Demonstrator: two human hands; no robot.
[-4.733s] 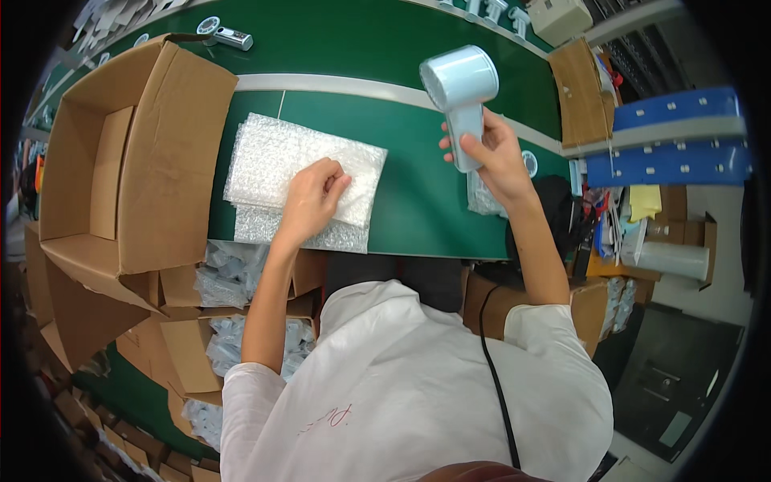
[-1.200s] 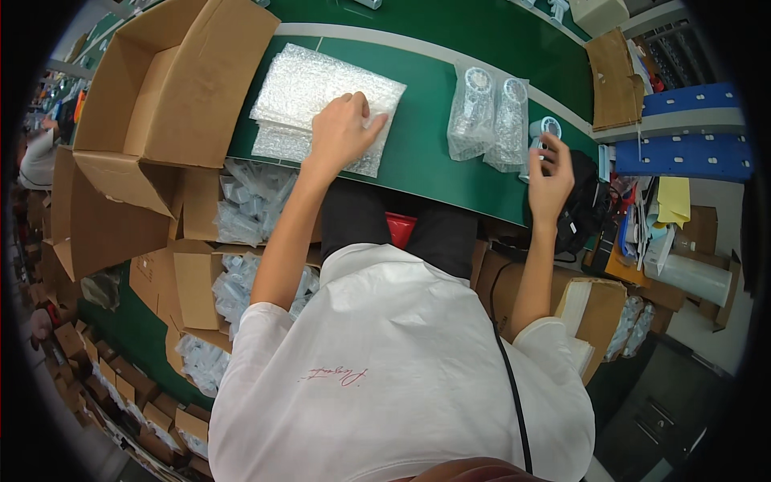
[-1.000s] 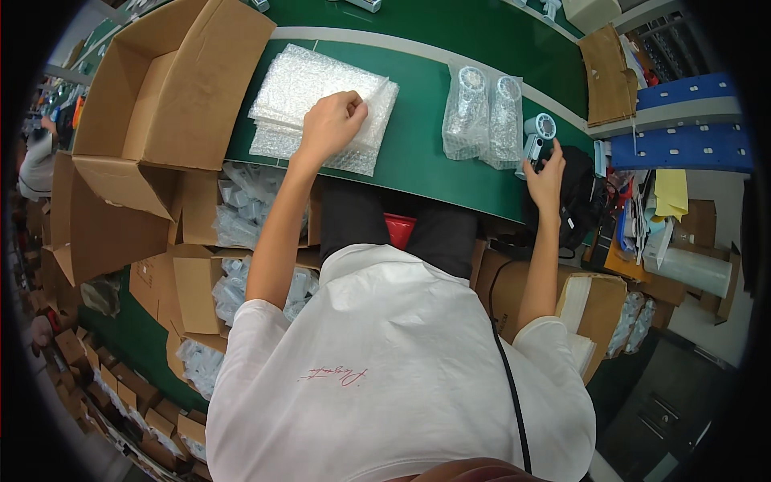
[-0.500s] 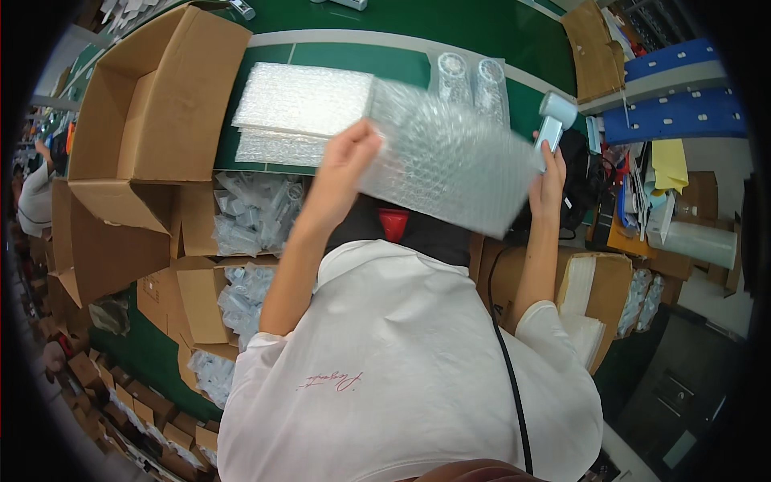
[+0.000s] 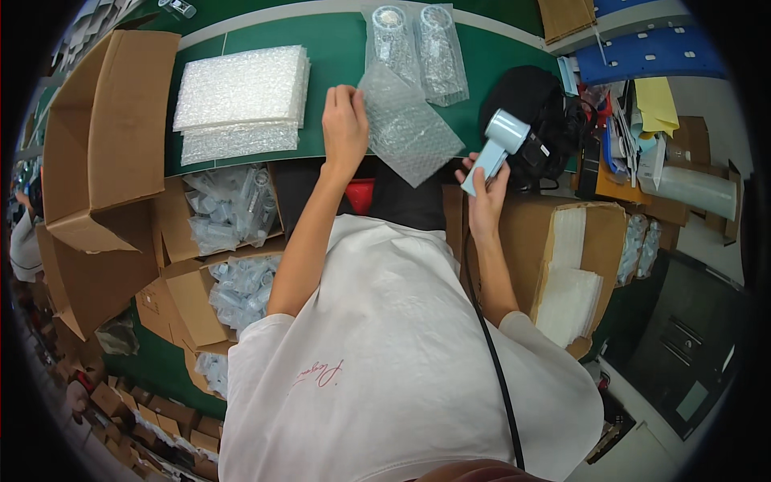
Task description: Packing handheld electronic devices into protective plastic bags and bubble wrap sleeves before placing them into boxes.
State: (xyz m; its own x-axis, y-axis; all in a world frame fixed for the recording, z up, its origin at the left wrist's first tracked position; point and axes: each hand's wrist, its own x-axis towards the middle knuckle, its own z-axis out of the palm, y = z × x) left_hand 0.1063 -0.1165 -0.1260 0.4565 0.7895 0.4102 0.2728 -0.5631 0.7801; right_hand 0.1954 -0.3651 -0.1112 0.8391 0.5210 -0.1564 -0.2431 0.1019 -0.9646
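My left hand (image 5: 345, 128) is closed, its fingertips pinching the upper left edge of a clear bubble-wrap bag (image 5: 409, 127). The bag hangs slantwise over the table's near edge. In my right hand (image 5: 487, 189) is a pale blue handheld device (image 5: 499, 146), shaped like a small hair dryer, with a straight handle and a cylindrical head. I grip it by the handle, head pointing up and away from me. The bag and the device are apart. Beyond the bag lie two similar devices in bubble wrap (image 5: 438, 56), side by side on the green table (image 5: 333, 40).
A stack of bubble-wrap bags (image 5: 241, 88) lies left on the table. Open cardboard boxes (image 5: 132, 120) stand at the left, some holding bagged pale blue parts (image 5: 233, 209). A black bag (image 5: 522, 88) sits at right, near a box of white sheets (image 5: 566, 297). A black cable (image 5: 494, 353) crosses my shirt.
The bubble-wrap bag has swung away from my right hand and now hangs from my left alone. My right hand has come lower and nearer with the device. The view has shifted.
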